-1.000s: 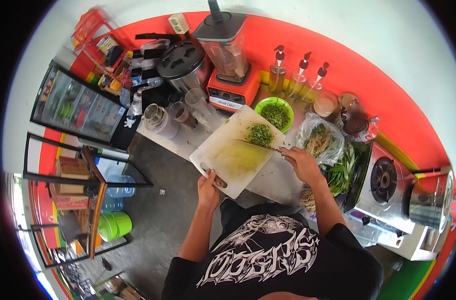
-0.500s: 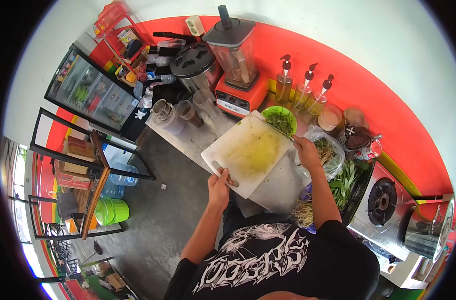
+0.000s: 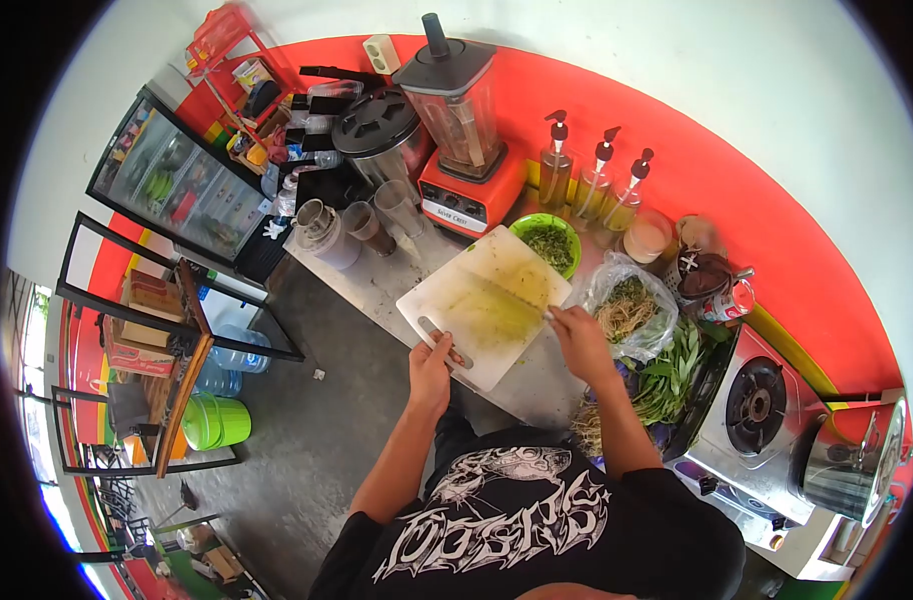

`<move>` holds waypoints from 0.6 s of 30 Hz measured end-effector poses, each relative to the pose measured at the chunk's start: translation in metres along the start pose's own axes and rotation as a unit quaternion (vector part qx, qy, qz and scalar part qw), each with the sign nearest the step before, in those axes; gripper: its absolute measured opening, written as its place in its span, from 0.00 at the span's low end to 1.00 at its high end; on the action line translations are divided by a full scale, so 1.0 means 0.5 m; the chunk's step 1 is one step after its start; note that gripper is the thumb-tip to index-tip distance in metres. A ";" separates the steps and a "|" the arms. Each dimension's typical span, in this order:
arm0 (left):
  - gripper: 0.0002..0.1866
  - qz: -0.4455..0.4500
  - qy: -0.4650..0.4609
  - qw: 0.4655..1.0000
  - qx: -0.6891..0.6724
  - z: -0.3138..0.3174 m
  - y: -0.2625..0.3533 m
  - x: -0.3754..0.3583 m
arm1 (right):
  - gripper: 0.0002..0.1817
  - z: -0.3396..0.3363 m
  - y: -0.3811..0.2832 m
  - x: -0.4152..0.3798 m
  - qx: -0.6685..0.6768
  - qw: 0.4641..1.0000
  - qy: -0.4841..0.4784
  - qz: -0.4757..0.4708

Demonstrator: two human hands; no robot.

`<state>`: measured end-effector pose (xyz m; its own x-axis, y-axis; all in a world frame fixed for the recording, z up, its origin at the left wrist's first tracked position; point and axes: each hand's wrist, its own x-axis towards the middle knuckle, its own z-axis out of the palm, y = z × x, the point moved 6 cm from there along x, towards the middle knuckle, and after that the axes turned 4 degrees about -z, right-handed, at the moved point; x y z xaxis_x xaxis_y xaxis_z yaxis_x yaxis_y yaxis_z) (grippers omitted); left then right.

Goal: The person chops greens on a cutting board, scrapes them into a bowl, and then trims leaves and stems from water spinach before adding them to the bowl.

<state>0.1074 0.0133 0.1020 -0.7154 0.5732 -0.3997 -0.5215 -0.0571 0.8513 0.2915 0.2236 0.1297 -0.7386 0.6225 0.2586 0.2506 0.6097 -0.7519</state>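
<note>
My left hand [image 3: 432, 368] grips the white cutting board [image 3: 447, 300] at its slotted handle, fingers wrapped round the near-left edge. The board is stained yellow-green with a few small bits on it. My right hand [image 3: 581, 338] is closed on the handle of a knife, whose thin blade [image 3: 514, 297] lies across the board, pointing up and left. Just beyond the board's far corner, a green bowl [image 3: 576, 262] contains chopped greens [image 3: 546, 243]. A clear plastic bag [image 3: 661, 312] of stalks or roots [image 3: 625, 310] sits right of my right hand.
An orange blender [image 3: 467, 190], several cups and pump bottles [image 3: 589, 190] line the counter's back. Leafy greens [image 3: 669, 380] lie at right, beside a gas stove [image 3: 752, 410] with a steel pot [image 3: 849, 465]. A green bucket [image 3: 217, 420] stands on the floor at left.
The knife has moved from beside the bowl back over the board, with my right hand coming down and left. The board's far corner has drawn slightly away from the bowl.
</note>
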 end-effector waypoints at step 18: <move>0.08 0.017 -0.010 0.997 0.075 0.020 0.054 -0.024 | 0.14 -0.007 -0.013 0.046 0.043 0.994 0.087 0.056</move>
<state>0.1065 0.0132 0.1330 -0.7211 0.5897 -0.3637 -0.4200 0.0453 0.9064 0.2748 0.2357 0.1424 -0.5871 0.7646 0.2658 0.2647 0.4916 -0.8296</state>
